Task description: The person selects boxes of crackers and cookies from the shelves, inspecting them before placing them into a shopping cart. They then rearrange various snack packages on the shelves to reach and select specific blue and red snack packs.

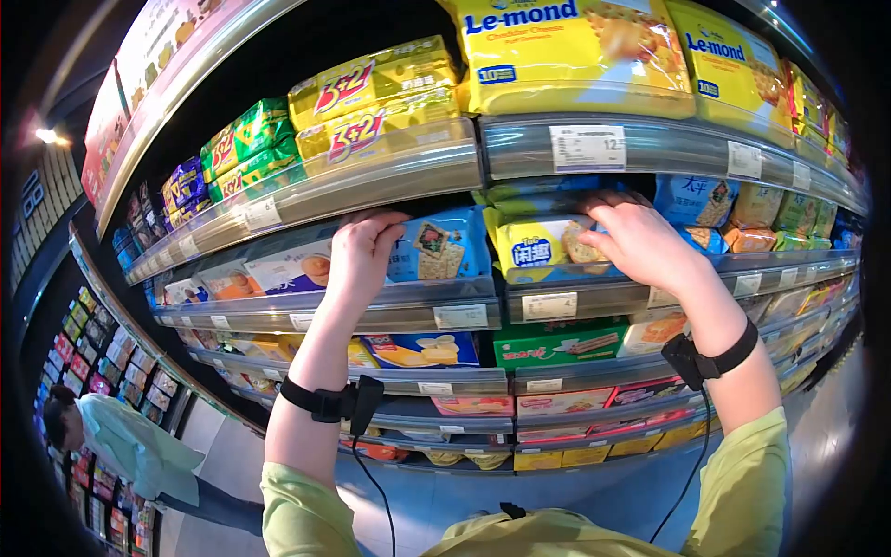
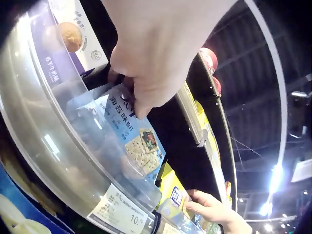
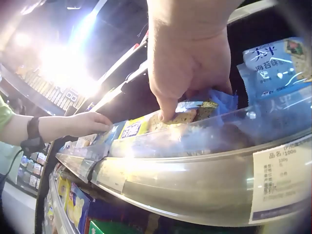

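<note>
My left hand grips the upper left part of a blue cracker pack standing behind a clear shelf lip. In the left wrist view, the thumb lies on the pack's front, and the other fingers go behind its top edge. To the right, my right hand holds a yellow cracker pack near its right end. Its thumb presses the printed cracker picture, as the right wrist view shows, while the fingers reach over the top and are partly hidden. Both packs sit side by side on the same shelf level, across a divider.
Large yellow Le-mond packs and 3+2 packs fill the shelf above. Boxed biscuits stand left of my left hand, and another blue pack right of my right hand. A person stands in the aisle at left.
</note>
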Available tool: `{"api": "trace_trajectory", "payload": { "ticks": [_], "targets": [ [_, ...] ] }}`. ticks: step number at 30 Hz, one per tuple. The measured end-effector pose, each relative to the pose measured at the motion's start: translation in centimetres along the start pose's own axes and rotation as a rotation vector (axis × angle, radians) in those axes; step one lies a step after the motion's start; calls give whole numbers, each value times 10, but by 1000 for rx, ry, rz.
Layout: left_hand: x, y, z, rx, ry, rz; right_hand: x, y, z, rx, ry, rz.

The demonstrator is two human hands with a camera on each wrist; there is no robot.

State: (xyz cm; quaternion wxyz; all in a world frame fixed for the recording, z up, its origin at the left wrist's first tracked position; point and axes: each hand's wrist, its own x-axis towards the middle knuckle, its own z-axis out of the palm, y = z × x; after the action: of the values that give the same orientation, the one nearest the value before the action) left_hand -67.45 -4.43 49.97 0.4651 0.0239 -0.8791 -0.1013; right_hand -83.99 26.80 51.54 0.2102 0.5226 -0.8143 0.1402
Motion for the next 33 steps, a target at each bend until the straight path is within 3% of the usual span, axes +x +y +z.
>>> {"api": "trace_trajectory", "payload": {
  "ticks": [2,4,8,11,13,16,20,26,33],
  "targets": [
    [-1,1,-5,-115,-96,-79,1,-4,-2,21,25,-1],
    [-5,2,-12,-106,-84,-25,1,-11,-5,17,-9,37],
    [-14,12,-18,-35,-61,104,0,-8,4,-54,122,-39],
    [-17,15,-16,-59,14,134,6,-29,-4,-56,-65,115],
    [-17,14,-13,11,26,184,10,-31,0,-102,-88,73],
    [-20,18,-9,54,46,167,0,-31,23,-130,179,-20],
    [-23,25,-9,111,70,262,-7,-43,35,-109,272,-51],
    [-27,50,-9,99,-10,255,-33,-49,33,-28,420,-99],
    [-48,83,25,-134,-130,413,-91,-28,40,-31,590,68]
  ]
}}
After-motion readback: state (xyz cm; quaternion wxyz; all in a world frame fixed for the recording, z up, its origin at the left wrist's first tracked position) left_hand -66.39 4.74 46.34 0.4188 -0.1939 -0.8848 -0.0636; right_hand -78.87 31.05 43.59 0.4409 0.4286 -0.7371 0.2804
